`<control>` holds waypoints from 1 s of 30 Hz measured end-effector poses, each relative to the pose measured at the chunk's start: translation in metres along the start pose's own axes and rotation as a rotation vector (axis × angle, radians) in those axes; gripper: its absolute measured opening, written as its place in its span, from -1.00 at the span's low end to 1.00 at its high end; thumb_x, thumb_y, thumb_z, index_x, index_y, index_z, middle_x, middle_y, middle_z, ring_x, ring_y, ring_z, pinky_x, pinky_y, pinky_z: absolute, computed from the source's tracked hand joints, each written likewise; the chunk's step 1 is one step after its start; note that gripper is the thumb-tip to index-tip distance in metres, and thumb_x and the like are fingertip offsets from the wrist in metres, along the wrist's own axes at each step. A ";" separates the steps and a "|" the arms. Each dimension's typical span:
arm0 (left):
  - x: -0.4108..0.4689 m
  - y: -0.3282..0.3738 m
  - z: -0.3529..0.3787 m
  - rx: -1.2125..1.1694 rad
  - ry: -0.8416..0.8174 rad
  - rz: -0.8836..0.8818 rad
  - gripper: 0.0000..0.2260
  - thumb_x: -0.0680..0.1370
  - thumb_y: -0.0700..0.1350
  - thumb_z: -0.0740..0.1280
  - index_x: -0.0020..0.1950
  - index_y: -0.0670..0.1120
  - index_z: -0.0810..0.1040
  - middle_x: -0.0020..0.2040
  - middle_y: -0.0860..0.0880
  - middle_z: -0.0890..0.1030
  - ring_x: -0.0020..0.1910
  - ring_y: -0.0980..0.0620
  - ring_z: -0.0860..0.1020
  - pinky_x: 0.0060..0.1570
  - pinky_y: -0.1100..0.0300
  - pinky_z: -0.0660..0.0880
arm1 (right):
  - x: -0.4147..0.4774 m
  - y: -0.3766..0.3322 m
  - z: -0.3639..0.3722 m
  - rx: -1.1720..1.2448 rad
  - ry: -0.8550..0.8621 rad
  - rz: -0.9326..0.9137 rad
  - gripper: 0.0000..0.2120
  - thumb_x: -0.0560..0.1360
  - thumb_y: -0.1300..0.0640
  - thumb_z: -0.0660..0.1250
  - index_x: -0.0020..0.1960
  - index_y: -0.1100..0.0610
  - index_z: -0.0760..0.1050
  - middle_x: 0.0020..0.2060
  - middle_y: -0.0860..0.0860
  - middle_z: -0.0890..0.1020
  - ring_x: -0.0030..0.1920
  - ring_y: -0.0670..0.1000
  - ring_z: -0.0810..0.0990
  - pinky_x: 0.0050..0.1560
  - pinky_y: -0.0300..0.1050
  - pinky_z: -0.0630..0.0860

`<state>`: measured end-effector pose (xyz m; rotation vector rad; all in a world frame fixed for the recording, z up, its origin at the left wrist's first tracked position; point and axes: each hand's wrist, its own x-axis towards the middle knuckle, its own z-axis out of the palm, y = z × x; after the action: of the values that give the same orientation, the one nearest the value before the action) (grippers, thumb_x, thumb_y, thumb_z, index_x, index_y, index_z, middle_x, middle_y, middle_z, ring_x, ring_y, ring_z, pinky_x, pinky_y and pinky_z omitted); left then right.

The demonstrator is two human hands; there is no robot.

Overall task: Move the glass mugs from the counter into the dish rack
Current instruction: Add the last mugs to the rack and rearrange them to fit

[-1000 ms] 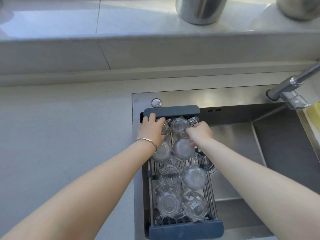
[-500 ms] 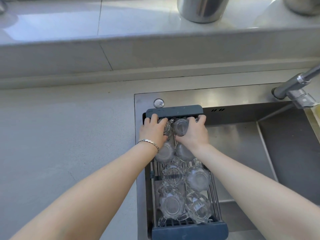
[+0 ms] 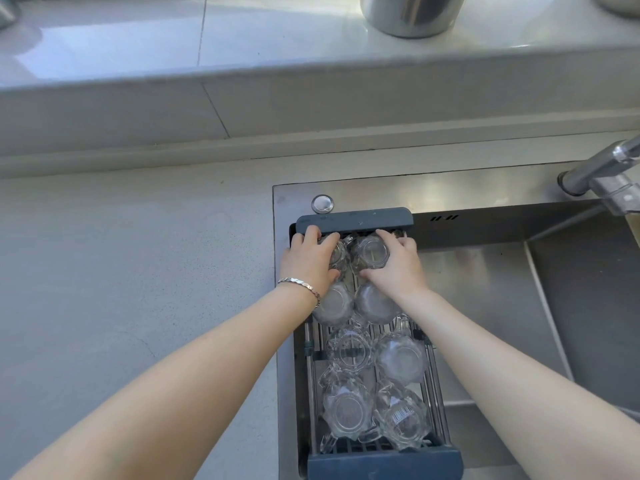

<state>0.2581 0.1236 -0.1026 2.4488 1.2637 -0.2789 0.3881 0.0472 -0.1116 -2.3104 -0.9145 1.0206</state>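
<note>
Left hand [image 3: 310, 263] wrapped around far-left mug [image 3: 335, 252], right hand [image 3: 394, 263] gripping far-right mug [image 3: 370, 251]; both mugs upside down at far end of rack [image 3: 353, 219]. Left mug mostly hidden under fingers, contact looks firm but can't confirm. Six more mugs [image 3: 348, 410] inverted in pairs behind, toward the near end. Rack spans left side of sink [image 3: 485, 292]. Bracelet [image 3: 301, 285] on left wrist. Counter [image 3: 121, 271] to the left.
</note>
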 end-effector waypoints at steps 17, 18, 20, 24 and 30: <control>-0.050 -0.013 0.012 0.306 -0.212 0.448 -0.33 0.48 -0.26 0.28 0.50 0.06 0.08 0.55 0.01 0.09 0.48 -0.07 0.14 0.39 0.02 0.24 | -0.061 0.040 -0.009 -0.155 -0.121 -0.099 -0.31 0.39 -0.05 0.41 0.43 0.01 0.20 0.37 0.01 0.36 0.33 0.03 0.41 0.28 -0.08 0.37; -0.048 -0.010 0.014 0.352 -0.203 0.446 -0.33 0.48 -0.25 0.30 0.50 0.07 0.09 0.54 0.00 0.09 0.46 -0.09 0.15 0.35 0.02 0.27 | -0.061 0.037 -0.003 -0.227 -0.116 -0.067 -0.24 0.37 -0.12 0.41 0.45 0.01 0.15 0.37 0.03 0.35 0.32 0.07 0.42 0.25 -0.03 0.41; -0.045 -0.002 0.016 0.394 -0.193 0.433 -0.35 0.47 -0.24 0.34 0.47 0.06 0.14 0.52 -0.03 0.15 0.41 -0.12 0.21 0.28 0.02 0.33 | -0.054 0.030 0.007 -0.369 -0.078 -0.010 -0.17 0.33 -0.24 0.39 0.45 0.02 0.11 0.33 0.08 0.40 0.26 0.12 0.48 0.13 0.00 0.50; -0.041 0.003 0.014 0.413 -0.221 0.390 -0.35 0.45 -0.23 0.39 0.45 0.03 0.19 0.45 -0.04 0.23 0.36 -0.13 0.25 0.20 0.04 0.42 | -0.043 0.019 0.007 -0.397 -0.057 0.023 -0.25 0.28 -0.29 0.40 0.34 0.03 0.28 0.20 0.10 0.52 0.16 0.14 0.54 0.03 -0.01 0.55; -0.047 0.001 0.005 0.472 -0.165 0.456 -0.40 0.45 -0.19 0.38 0.43 0.01 0.23 0.40 -0.06 0.32 0.29 -0.13 0.33 0.16 0.03 0.41 | -0.077 0.007 -0.033 -0.331 0.034 -0.149 -0.34 0.26 -0.23 0.43 0.29 -0.08 0.34 0.16 0.00 0.55 0.16 0.06 0.54 0.05 -0.10 0.46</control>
<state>0.2312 0.0858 -0.0914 2.9404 0.5878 -0.6970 0.3773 -0.0174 -0.0597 -2.4670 -1.3034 0.8153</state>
